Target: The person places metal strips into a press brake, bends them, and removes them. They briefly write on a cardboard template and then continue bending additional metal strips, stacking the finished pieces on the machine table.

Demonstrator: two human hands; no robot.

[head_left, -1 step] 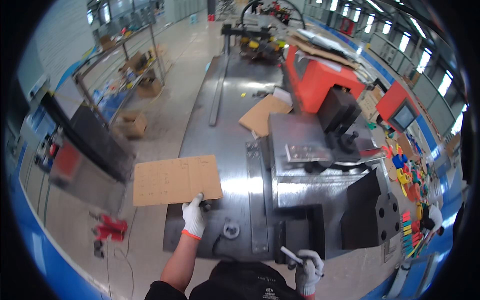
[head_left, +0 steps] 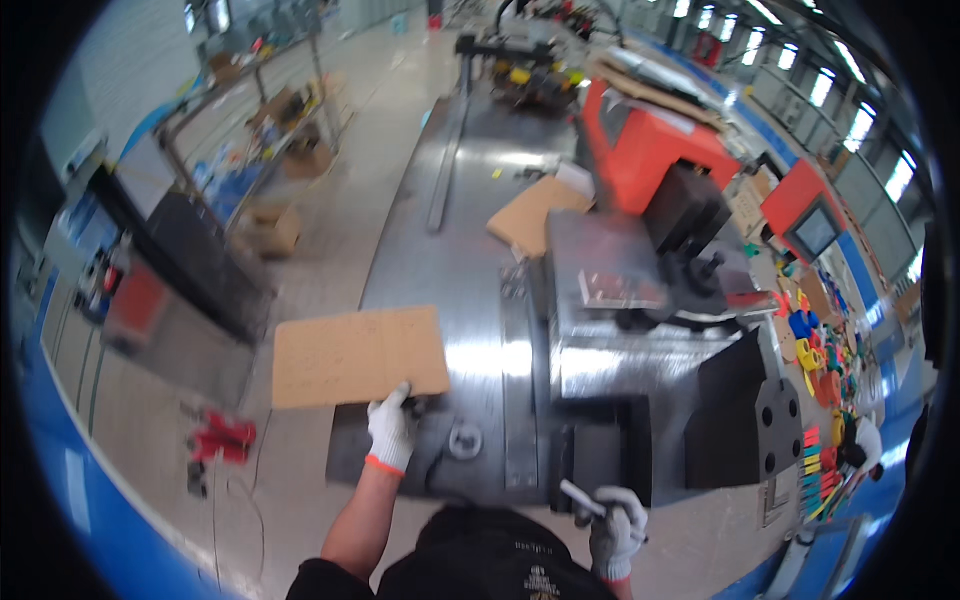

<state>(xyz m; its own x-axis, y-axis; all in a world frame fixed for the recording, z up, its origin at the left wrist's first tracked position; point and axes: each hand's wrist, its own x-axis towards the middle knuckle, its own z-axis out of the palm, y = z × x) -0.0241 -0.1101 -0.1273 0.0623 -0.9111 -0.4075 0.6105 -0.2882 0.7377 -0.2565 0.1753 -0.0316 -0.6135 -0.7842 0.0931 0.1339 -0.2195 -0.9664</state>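
Note:
A flat rectangle of brown cardboard (head_left: 360,355) with faint handwriting hangs over the left edge of a dark metal workbench (head_left: 400,270). My left hand (head_left: 391,430), in a white knit glove with an orange cuff, grips its lower right edge, thumb on top. Some small dark thing shows beside that thumb; its kind is unclear. Low on the right, my gloved right hand (head_left: 617,530) is closed round a white marker (head_left: 582,497) that points up and left. A small grey ring-shaped part (head_left: 464,440) lies on the bench between my hands.
A long metal bar (head_left: 519,400) runs along the bench. To its right stand a black angled bracket (head_left: 740,420) and a red machine (head_left: 650,150). More cardboard (head_left: 535,213) lies farther back. Red tools (head_left: 225,437) sit on the floor at left.
The whole view has shifted slightly, with the bench and machine a little farther right. Both hands keep hold of the cardboard and the marker.

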